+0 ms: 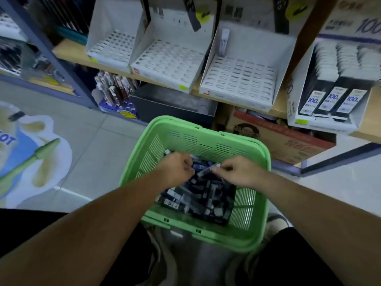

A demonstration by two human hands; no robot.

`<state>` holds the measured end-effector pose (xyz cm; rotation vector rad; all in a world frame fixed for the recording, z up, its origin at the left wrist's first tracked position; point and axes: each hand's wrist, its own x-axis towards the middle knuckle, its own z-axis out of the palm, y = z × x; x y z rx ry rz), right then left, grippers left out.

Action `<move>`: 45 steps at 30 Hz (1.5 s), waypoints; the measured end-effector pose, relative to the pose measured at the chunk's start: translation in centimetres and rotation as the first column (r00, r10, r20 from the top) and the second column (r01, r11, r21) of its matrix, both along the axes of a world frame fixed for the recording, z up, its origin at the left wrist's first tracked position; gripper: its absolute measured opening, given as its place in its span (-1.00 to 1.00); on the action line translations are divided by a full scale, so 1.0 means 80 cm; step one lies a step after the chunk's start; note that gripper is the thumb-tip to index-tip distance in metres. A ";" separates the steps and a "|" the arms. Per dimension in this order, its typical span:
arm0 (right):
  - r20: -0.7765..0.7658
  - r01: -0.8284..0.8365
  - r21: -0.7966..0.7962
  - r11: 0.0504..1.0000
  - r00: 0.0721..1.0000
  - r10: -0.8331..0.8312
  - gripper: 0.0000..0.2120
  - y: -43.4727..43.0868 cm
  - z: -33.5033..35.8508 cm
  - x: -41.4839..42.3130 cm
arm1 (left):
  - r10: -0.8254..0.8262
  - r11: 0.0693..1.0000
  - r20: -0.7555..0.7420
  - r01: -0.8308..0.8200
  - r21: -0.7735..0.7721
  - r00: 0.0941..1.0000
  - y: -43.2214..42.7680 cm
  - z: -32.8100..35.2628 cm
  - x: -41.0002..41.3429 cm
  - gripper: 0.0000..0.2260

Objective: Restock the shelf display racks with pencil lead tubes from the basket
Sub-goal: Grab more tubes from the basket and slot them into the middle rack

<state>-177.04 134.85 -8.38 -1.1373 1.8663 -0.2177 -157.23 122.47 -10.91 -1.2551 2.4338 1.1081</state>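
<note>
A green plastic basket [208, 139] stands on the floor in front of me, holding a heap of dark pencil lead tubes [198, 197]. Both hands are inside it. My left hand [175, 168] has its fingers curled over the tubes at the basket's far left; what it holds is hidden. My right hand [237, 172] pinches one grey tube [205, 171] by its end, just above the heap. On the shelf above stand three white display racks with rows of slots: left [111, 46], middle [169, 62] and right [239, 79]. A single tube [224, 42] stands in the right rack's back corner.
A fuller rack of boxed leads [329, 89] sits at the shelf's right end. Below the shelf are a dark box [173, 106], a red-printed carton [278, 139] and a small pen display [115, 89]. A floor sticker [31, 151] lies to the left. My knees frame the basket.
</note>
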 end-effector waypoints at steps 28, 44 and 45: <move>0.214 0.890 0.272 0.367 0.316 -0.924 -0.53 0.018 -0.200 0.075 | -0.035 0.987 0.167 0.008 0.162 0.985 -0.011 -0.144 0.059 -0.50; 0.030 0.772 0.050 0.634 0.634 -0.773 -0.56 0.006 -0.209 0.037 | -0.407 0.913 0.319 0.396 0.102 0.856 -0.013 -0.146 0.046 -0.86; -0.007 0.751 0.026 0.659 0.660 -0.751 -0.55 0.004 -0.213 0.039 | -0.406 0.913 0.319 0.395 0.100 0.857 -0.016 -0.144 0.051 -0.86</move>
